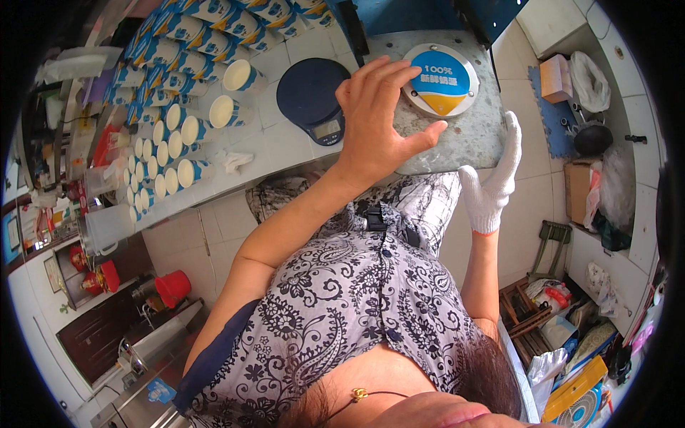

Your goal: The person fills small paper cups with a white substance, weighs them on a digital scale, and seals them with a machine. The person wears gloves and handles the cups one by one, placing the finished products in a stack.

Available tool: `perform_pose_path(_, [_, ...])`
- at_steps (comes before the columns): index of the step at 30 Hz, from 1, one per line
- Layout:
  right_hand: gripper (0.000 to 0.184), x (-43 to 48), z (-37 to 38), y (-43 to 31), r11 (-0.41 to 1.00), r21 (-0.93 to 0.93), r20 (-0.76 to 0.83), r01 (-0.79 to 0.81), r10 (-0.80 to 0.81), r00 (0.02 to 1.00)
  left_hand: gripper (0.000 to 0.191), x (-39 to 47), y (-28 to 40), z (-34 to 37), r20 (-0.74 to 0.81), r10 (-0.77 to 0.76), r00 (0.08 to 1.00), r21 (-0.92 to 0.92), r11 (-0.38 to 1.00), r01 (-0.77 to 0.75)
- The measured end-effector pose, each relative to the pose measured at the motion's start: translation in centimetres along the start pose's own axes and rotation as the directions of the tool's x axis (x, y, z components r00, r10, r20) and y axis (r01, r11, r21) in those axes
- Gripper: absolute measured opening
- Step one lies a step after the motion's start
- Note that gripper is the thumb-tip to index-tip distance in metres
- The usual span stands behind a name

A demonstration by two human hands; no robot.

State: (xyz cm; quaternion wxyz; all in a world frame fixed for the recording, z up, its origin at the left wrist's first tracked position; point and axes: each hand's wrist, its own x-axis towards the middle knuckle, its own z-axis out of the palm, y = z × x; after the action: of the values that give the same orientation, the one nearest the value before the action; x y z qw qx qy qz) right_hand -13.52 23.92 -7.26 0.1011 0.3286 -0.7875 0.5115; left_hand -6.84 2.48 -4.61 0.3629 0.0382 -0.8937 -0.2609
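Observation:
My bare left hand (375, 120) is held palm down over a worn metal plate (428, 152), fingers spread. Its index fingertip overlaps the left rim of a round metal ring (469, 104), and its thumb points right below the ring. Within the ring lies a blue, white and yellow printed lid (439, 80); what is beneath it is hidden. My right hand (492, 187), in a white knitted glove, is beside the plate's right front corner, thumb and fingers apart, with nothing seen in it. Left of my bare hand is a dark blue kitchen scale (313, 93).
Many printed paper cups (187, 59) lie stacked on the tiled counter (267, 142) at left, with open cups (191, 128) standing before them. Crumpled tissue (235, 160) lies near the counter edge. Blue machine uprights (348, 27) rise behind the plate. A folding stool (551, 246) is at right.

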Motion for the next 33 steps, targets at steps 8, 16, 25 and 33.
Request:
perform_pose_path(8, [0.103, -0.1, 0.0, -0.1, 0.999, -0.008, 0.008, -0.032, 0.032, 0.999, 0.081, -0.3, -0.2, 0.1, 0.003, 0.002, 1.0, -0.008, 1.0, -0.002])
perform_pose_path(16, [0.125, 0.3, -0.8, 0.0, 0.992, 0.11, 0.083, -0.057, 0.048, 0.995, 0.127, -3.7, -0.7, -1.7, 0.117, 0.104, 0.988, -0.162, 0.983, -0.084])
perform_pose_path(25, [0.127, 1.2, -0.8, 2.2, 0.981, 0.188, 0.08, -0.055, 0.04, 0.996, 0.148, -3.8, -1.4, -1.3, 0.006, 0.107, 0.994, -0.013, 0.994, -0.107])
perform_pose_path(33, [0.126, 6.1, 2.0, 3.3, 0.987, 0.158, 0.02, -0.019, 0.016, 1.0, 0.148, -1.2, -5.0, 0.3, -0.132, 0.079, 0.988, 0.09, 0.994, -0.068])
